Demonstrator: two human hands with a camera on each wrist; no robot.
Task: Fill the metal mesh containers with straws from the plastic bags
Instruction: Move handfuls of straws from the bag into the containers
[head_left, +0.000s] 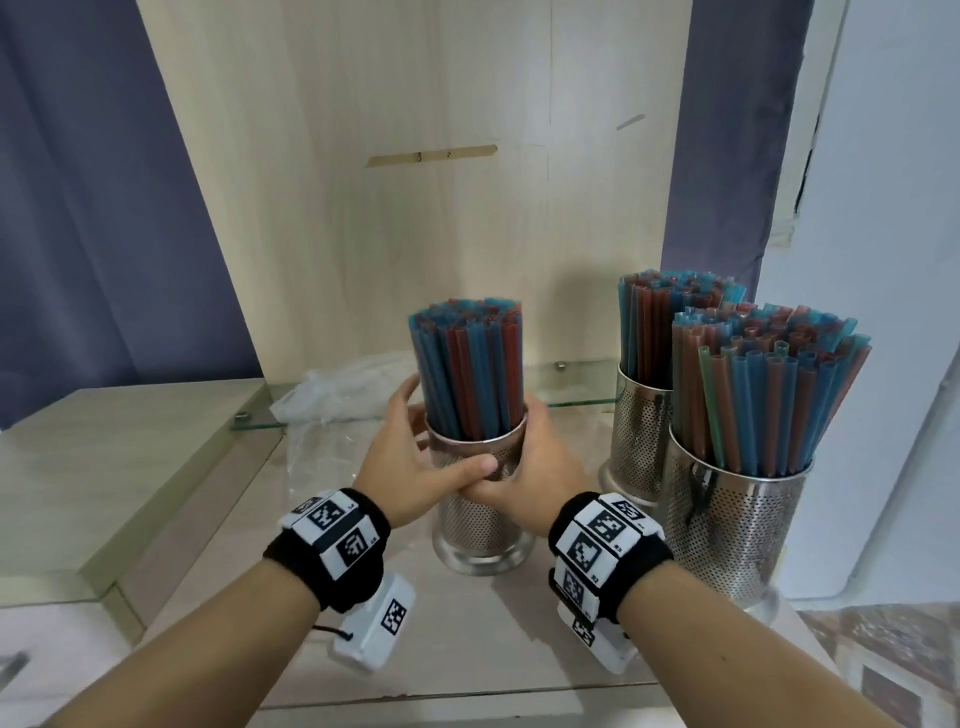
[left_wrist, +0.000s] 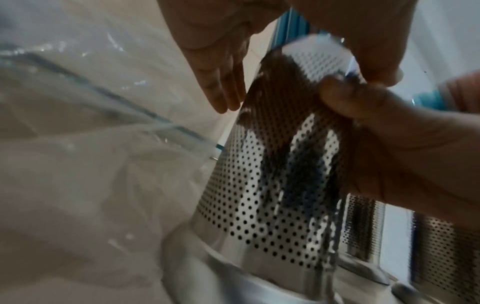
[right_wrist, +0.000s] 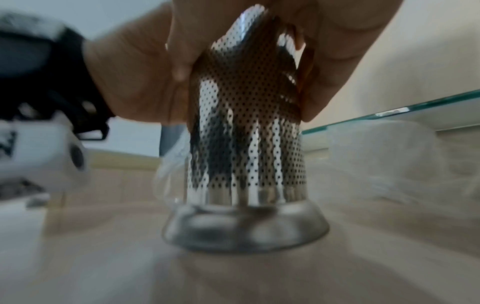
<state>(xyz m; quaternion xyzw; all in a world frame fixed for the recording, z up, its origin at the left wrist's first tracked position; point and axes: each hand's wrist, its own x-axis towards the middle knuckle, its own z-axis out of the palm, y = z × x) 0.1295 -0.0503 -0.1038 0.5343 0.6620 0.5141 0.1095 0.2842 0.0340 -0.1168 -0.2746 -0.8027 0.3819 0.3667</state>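
Note:
A perforated metal container (head_left: 483, 519) stands on the pale wooden counter (head_left: 467, 639), packed with upright blue and red straws (head_left: 467, 374). Both hands clasp it just under the rim. My left hand (head_left: 410, 457) wraps it from the left, thumb across the front. From the right, my right hand (head_left: 540, 467) curls round it, its thumb under the left thumb. The left wrist view shows the mesh wall (left_wrist: 272, 174) between the left hand's fingers (left_wrist: 221, 82) and the right hand (left_wrist: 402, 144). In the right wrist view the container (right_wrist: 246, 144) rests on its base, held by the right hand (right_wrist: 337, 51).
Two more mesh containers (head_left: 639, 431) (head_left: 737, 525) full of straws stand close on the right. A crumpled clear plastic bag (head_left: 343, 395) lies behind on the left, by a glass shelf (head_left: 571, 400). A wooden panel (head_left: 415, 182) closes the back; a raised ledge (head_left: 104, 467) sits left.

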